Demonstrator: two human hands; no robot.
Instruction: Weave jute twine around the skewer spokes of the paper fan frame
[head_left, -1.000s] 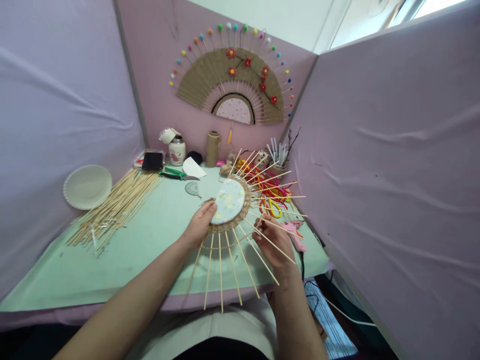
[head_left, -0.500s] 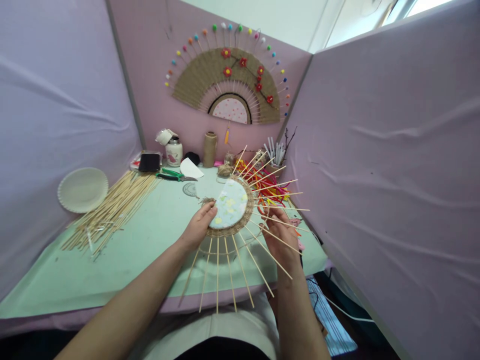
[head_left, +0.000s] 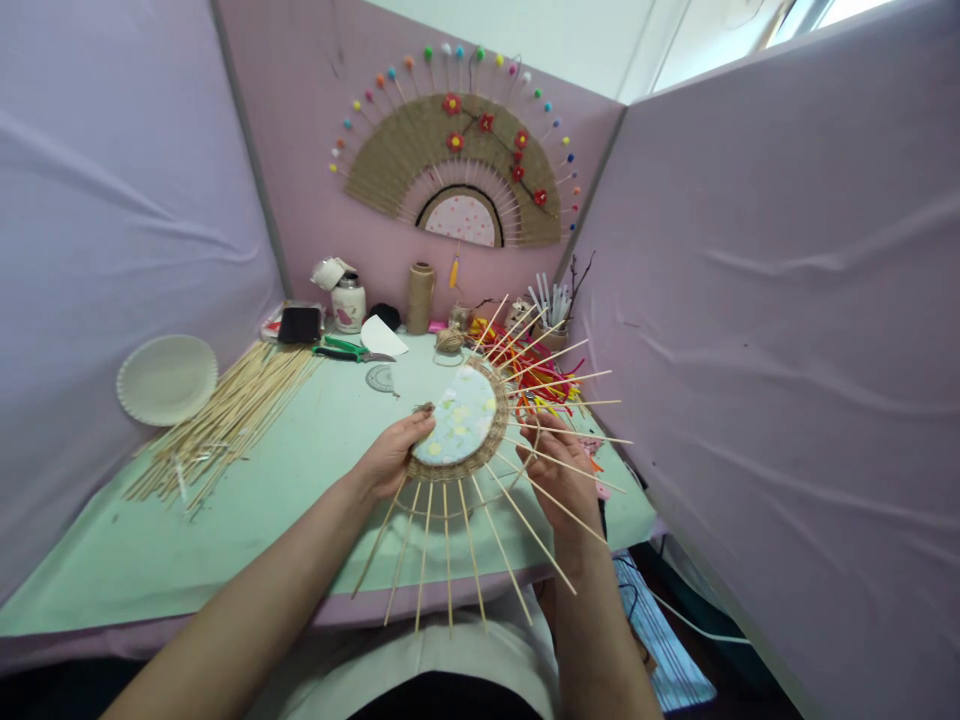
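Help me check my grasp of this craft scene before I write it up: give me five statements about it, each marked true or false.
1. The left hand holds the half-round woven piece at its edge. True.
2. The right hand is on the green-handled cutters. False: it is among the thin sticks fanning out from the piece; the cutters lie on the table.
3. The brown roll stands upright to the right of the white jar. True.
4. The fan on the wall bears blue flowers. False: the flowers are red.
5. The pale plate is at the table's left side. True.
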